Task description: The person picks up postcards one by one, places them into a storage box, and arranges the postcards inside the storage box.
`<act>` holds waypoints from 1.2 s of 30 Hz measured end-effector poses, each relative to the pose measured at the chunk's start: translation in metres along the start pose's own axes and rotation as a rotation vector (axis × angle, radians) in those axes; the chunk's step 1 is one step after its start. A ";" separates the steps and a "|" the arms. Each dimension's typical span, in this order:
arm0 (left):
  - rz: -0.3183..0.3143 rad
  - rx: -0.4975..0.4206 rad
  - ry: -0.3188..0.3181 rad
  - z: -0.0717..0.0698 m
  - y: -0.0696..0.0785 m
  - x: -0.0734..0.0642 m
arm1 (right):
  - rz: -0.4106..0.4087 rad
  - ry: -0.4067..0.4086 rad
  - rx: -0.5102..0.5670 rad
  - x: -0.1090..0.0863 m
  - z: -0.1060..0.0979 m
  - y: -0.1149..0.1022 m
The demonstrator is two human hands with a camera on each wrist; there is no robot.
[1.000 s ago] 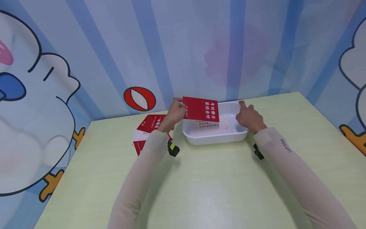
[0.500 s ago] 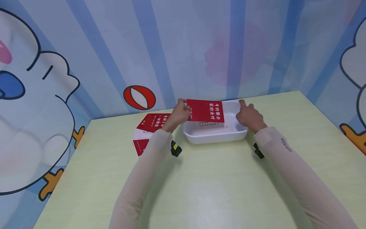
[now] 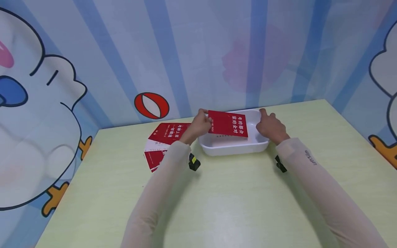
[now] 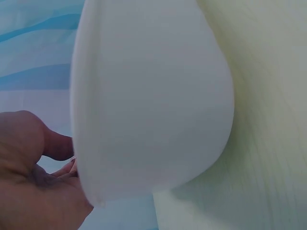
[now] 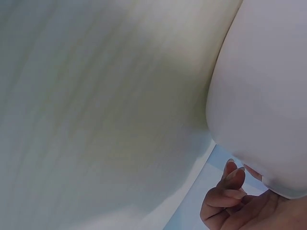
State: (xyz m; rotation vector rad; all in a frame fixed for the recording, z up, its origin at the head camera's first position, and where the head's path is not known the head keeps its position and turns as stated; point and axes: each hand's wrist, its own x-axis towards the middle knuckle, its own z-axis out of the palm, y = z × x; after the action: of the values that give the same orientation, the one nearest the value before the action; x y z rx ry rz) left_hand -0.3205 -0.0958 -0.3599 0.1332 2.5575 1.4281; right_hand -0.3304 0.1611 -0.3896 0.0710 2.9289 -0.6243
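Observation:
My left hand [image 3: 201,124] pinches the left edge of a red card [image 3: 227,123] with white lettering. The card is over the left and middle of a white plastic tub [image 3: 234,151], partly inside its rim. A pale sheet with dark print lies in the tub, mostly hidden under the card. At the tub's right end, my right hand [image 3: 271,126] grips the rim. The right wrist view shows that hand's curled fingers [image 5: 225,196] by the tub wall [image 5: 264,96]. In the left wrist view the tub wall [image 4: 153,96] hides the card.
Several red and white cards [image 3: 169,133] lie overlapping on the pale table [image 3: 229,199], left of the tub and partly behind the left forearm. A patterned blue backdrop [image 3: 211,51] stands close behind the tub.
My left hand has moved right and slightly down with the red card, bringing it lower and further over the tub. The right hand and the tub stay in place.

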 end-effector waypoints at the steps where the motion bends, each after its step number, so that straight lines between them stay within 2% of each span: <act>1: -0.004 0.005 0.000 0.001 0.000 0.000 | -0.002 0.000 0.002 0.000 0.000 0.000; 9: -0.025 0.057 0.007 0.007 0.001 0.006 | -0.006 0.004 0.010 -0.001 -0.002 0.001; 13: -0.052 0.085 -0.014 0.010 0.003 0.010 | -0.005 0.009 0.015 -0.001 -0.002 0.003; 19: -0.073 0.115 -0.024 0.013 0.001 0.009 | -0.006 0.002 0.018 0.000 0.001 0.003; 22: -0.044 0.166 -0.035 0.013 -0.001 0.007 | -0.007 -0.001 0.019 -0.001 0.001 0.002; 30: 0.067 0.368 -0.058 0.014 0.001 0.005 | -0.011 0.007 0.021 -0.002 0.000 0.001; 34: 0.078 0.435 -0.050 0.018 0.001 0.007 | -0.008 0.010 0.022 -0.002 0.001 0.002; 36: 0.060 0.439 -0.050 0.020 0.001 0.008 | -0.006 0.011 0.024 -0.002 0.001 0.002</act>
State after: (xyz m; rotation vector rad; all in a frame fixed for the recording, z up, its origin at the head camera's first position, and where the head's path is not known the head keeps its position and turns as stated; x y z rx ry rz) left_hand -0.3234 -0.0775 -0.3706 0.3087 2.8023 0.8448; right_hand -0.3283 0.1628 -0.3916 0.0680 2.9340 -0.6626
